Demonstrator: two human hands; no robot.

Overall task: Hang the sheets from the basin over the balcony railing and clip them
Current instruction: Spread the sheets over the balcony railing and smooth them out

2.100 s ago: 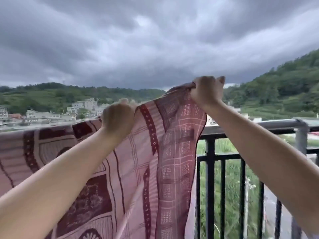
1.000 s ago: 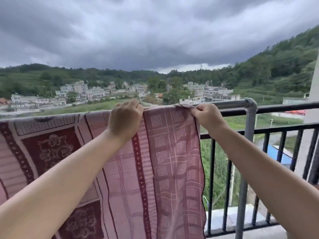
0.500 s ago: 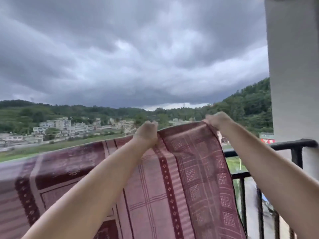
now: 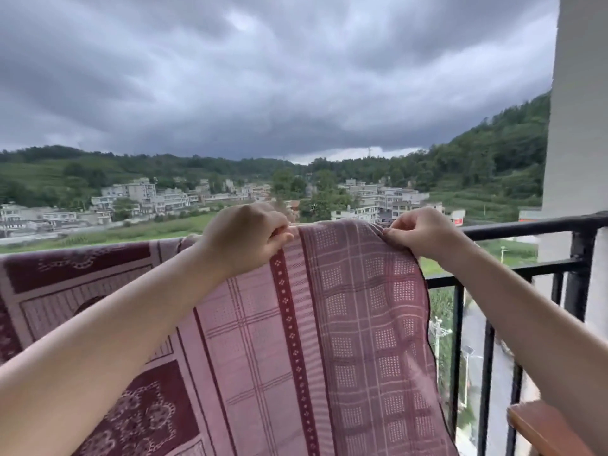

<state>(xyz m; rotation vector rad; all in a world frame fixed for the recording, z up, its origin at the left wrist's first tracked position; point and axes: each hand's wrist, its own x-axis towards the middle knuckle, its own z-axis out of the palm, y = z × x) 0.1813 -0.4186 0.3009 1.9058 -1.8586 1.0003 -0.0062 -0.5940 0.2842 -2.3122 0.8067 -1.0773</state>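
A pink and maroon patterned sheet (image 4: 329, 324) hangs over the balcony railing (image 4: 526, 227) and covers its left and middle stretch. My left hand (image 4: 246, 238) grips the sheet's top fold at the rail. My right hand (image 4: 421, 230) pinches the sheet's right top corner, a little further right on the rail. The sheet's right edge falls down in front of the black bars. No basin and no clips are in view.
A white wall pillar (image 4: 579, 126) closes the balcony on the right, where the black rail post (image 4: 580, 274) meets it. A brown wooden edge (image 4: 546, 429) sticks in at the bottom right. Beyond the rail lie a road, fields and houses far below.
The sheet's right end was lifted off the rail, laid down, lifted once more, and now lies on the rail. Both hands kept their hold and shifted right along it.
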